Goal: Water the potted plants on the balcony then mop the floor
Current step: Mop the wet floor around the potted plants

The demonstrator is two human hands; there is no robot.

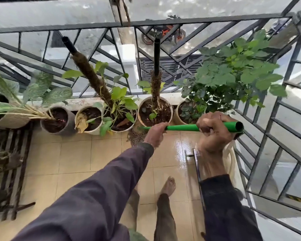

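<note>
Gripping the green mop handle point(181, 127) with both hands. The left hand point(155, 134) is curled round it lower down, close to the mop head. The right hand point(214, 133) is fisted round the upper end, just short of the open tube tip. The split grip likely gives leverage: upper hand steers, lower hand drives.

The stringy mop head point(135, 138) lies on the tiled floor point(76, 153) at the far edge, touching or just beside the base of the white moss-pole pot point(138, 112), probably to work along the pot row.

Tiles on the right shine wet and those on the left look dull, so mopping seems partly done. Pot soil looks dark, perhaps watered; cannot confirm.

The pots line the far railing point(215, 23). A bare foot point(169, 186) stands near, on the centre tiles.
</note>
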